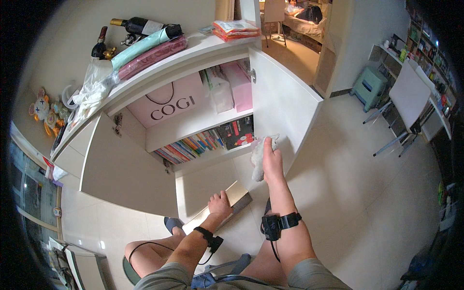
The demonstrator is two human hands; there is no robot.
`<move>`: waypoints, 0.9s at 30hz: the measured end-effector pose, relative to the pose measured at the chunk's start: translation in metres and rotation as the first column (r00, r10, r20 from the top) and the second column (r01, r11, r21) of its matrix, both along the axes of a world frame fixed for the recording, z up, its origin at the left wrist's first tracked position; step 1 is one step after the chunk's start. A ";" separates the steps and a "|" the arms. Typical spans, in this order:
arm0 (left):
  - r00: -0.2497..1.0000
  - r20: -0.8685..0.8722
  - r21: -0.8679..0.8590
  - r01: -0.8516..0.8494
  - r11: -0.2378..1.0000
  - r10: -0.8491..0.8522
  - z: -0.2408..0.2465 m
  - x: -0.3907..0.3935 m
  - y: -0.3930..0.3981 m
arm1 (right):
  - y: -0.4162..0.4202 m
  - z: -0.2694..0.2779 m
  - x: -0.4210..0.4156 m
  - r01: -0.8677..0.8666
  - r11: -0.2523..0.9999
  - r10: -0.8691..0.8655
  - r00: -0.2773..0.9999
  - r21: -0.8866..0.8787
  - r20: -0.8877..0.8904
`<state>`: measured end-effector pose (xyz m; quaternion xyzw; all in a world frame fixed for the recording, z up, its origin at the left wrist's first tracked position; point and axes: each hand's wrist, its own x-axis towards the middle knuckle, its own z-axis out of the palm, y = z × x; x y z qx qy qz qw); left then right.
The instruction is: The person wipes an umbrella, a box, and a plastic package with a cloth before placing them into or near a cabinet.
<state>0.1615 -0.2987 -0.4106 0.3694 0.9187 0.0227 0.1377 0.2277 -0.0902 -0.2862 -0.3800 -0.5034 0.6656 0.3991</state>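
Note:
My right hand (273, 161) grips a crumpled whitish cloth (258, 165), thumb on top, near the lower inner edge of the right cabinet door (286, 94). My left hand (219, 204) has its fingers curled over a long, narrow pale board or box (237, 192) with a greyish side. That piece lies slanted between my legs and the cabinet; part of it is hidden by the hand and forearm. Ahead stands a white low cabinet (188, 131), its right door and left door (127, 174) both swung outward.
Books (195, 146) and a black box (237, 132) fill the lower shelf; a pink paper bag (170, 98) stands above. Wine bottles (141, 26) and wrapped rolls (152, 58) lie on top. A green stool (369, 87) and chair (409, 94) stand right. A person (299, 11) reclines in the far room.

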 end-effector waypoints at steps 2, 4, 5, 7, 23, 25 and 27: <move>1.000 0.004 -0.018 -0.008 1.000 0.008 -0.007 0.002 0.000 | 0.001 -0.004 -0.004 0.019 0.999 -0.019 1.000 0.034 -0.003; 1.000 0.006 -0.017 0.002 1.000 -0.001 -0.015 0.004 -0.004 | -0.006 -0.002 -0.006 -0.012 0.999 0.011 1.000 0.036 0.002; 1.000 0.007 -0.015 0.006 1.000 -0.006 -0.019 0.003 -0.006 | -0.007 -0.003 -0.008 -0.016 0.998 0.014 0.999 0.065 0.030; 1.000 0.024 -0.002 0.003 1.000 -0.002 -0.024 0.005 -0.007 | -0.007 -0.007 -0.010 -0.034 0.993 0.024 0.995 0.112 0.092; 0.998 0.053 0.055 0.041 0.998 -0.044 -0.062 0.003 -0.024 | -0.052 0.021 -0.025 -0.274 0.891 0.075 0.875 0.362 0.478; 0.997 0.048 0.031 0.060 0.998 -0.062 -0.050 0.002 -0.041 | -0.053 0.017 -0.026 -0.321 0.887 0.124 0.859 0.333 0.497; 0.997 0.070 -0.031 0.044 0.999 -0.042 -0.033 -0.002 -0.062 | -0.057 0.016 -0.026 -0.363 0.877 0.159 0.836 0.314 0.525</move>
